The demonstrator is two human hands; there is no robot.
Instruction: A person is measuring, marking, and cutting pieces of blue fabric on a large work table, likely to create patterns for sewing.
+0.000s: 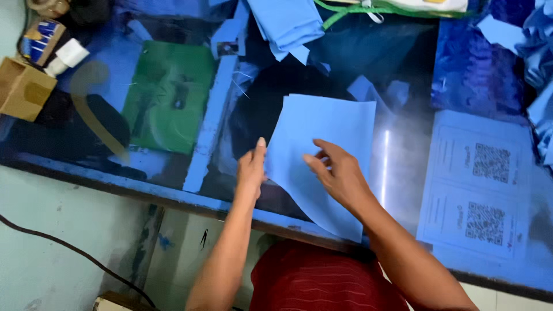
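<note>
Head camera: a flat light-blue fabric sheet [322, 155] lies on the glossy glass-topped table [403, 144], long axis running 1 to 7 o'clock. Left hand [252, 167], fingers extended, presses its 9 o'clock edge; right hand [340, 173] rests loosely curled on top, gripping nothing.
</note>
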